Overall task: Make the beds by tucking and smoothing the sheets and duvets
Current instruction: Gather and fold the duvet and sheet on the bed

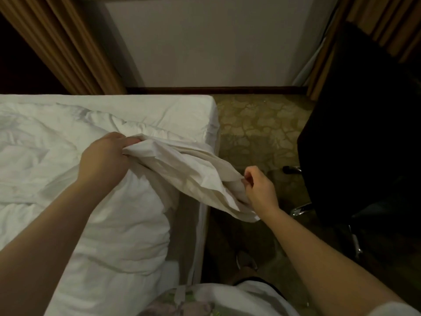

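A bed (pixel 173 110) with white bedding fills the left half of the view. A crumpled white duvet (pixel 109 220) lies bunched on it. I hold a lifted fold of white sheet (pixel 189 169) stretched over the bed's right edge. My left hand (pixel 102 158) grips one end of the fold above the mattress. Out past the bed's edge, my right hand (pixel 259 188) pinches the other end over the floor. The mattress side (pixel 193 224) below the fold is bare.
A black office chair (pixel 364 144) with chrome legs stands to the right, close to my right arm. Patterned carpet (pixel 257 131) covers the floor between bed and chair. Brown curtains (pixel 68 42) hang at the back left and back right, with a pale wall between.
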`<action>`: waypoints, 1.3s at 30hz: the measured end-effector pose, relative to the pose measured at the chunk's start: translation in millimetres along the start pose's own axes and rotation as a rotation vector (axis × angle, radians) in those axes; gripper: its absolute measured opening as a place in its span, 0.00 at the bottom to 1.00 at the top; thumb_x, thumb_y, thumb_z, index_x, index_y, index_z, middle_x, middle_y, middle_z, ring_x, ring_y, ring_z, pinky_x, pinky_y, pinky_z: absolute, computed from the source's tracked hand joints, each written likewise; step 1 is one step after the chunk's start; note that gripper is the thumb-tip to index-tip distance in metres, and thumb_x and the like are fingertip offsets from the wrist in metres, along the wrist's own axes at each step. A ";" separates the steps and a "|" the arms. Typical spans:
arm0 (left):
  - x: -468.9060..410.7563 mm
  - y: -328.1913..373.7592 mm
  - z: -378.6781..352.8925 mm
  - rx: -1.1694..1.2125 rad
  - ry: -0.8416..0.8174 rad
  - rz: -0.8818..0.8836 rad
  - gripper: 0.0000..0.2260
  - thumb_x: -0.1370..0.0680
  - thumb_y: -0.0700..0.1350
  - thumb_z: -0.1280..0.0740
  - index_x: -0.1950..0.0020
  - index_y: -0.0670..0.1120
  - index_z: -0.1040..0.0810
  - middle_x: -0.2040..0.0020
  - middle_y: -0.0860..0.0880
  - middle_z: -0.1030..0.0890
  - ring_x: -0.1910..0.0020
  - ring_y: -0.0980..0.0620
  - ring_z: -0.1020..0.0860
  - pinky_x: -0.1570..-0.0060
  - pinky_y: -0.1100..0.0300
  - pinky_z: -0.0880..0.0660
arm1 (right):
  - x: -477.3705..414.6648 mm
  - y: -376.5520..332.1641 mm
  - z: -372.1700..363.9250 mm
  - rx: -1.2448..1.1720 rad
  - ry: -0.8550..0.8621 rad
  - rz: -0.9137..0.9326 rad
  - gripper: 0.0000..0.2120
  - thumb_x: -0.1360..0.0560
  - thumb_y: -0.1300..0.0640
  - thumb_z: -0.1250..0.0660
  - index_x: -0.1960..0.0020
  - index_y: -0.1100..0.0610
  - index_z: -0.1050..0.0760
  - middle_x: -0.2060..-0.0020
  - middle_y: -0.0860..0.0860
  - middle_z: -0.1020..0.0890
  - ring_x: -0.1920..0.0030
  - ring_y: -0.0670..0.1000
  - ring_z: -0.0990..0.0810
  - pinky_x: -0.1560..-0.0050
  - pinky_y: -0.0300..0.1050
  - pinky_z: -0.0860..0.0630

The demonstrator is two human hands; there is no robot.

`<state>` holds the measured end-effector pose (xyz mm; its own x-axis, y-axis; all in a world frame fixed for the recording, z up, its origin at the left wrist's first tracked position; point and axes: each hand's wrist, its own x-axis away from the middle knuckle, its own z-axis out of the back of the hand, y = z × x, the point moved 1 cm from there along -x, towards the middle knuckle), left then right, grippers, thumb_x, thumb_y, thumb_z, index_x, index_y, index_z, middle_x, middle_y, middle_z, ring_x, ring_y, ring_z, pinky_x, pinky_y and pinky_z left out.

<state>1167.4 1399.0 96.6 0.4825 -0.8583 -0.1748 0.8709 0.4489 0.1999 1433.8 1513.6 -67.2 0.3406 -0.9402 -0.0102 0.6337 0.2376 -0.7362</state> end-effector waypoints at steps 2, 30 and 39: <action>-2.1 -2.3 0.3 0.003 -0.008 -0.005 0.23 0.27 0.32 0.40 0.37 0.52 0.22 0.41 0.44 0.23 0.44 0.40 0.26 0.51 0.54 0.32 | -2.5 -1.5 3.2 -0.039 0.070 -0.038 0.06 0.21 0.59 0.39 0.57 0.53 0.32 0.61 0.48 0.26 0.59 0.50 0.26 0.58 0.46 0.26; -17.9 6.9 -16.5 -0.061 -0.018 0.012 0.23 0.26 0.34 0.41 0.36 0.53 0.23 0.42 0.44 0.24 0.46 0.40 0.26 0.51 0.52 0.30 | 24.7 59.7 -40.1 0.200 -0.263 -0.318 0.12 0.25 0.46 0.35 0.47 0.52 0.31 0.51 0.49 0.24 0.53 0.50 0.23 0.52 0.47 0.24; -15.0 -4.5 -9.5 -0.058 -0.026 0.076 0.22 0.25 0.34 0.40 0.34 0.50 0.25 0.40 0.42 0.24 0.43 0.39 0.26 0.48 0.50 0.31 | -29.2 54.8 27.3 0.154 -0.017 -0.446 0.05 0.21 0.58 0.42 0.48 0.60 0.31 0.54 0.57 0.24 0.55 0.57 0.24 0.56 0.48 0.26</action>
<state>1157.1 1412.3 89.1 0.5454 -0.8271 -0.1359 0.8362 0.5258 0.1558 1477.6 1560.8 -88.7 0.0225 -0.9549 0.2961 0.8159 -0.1536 -0.5574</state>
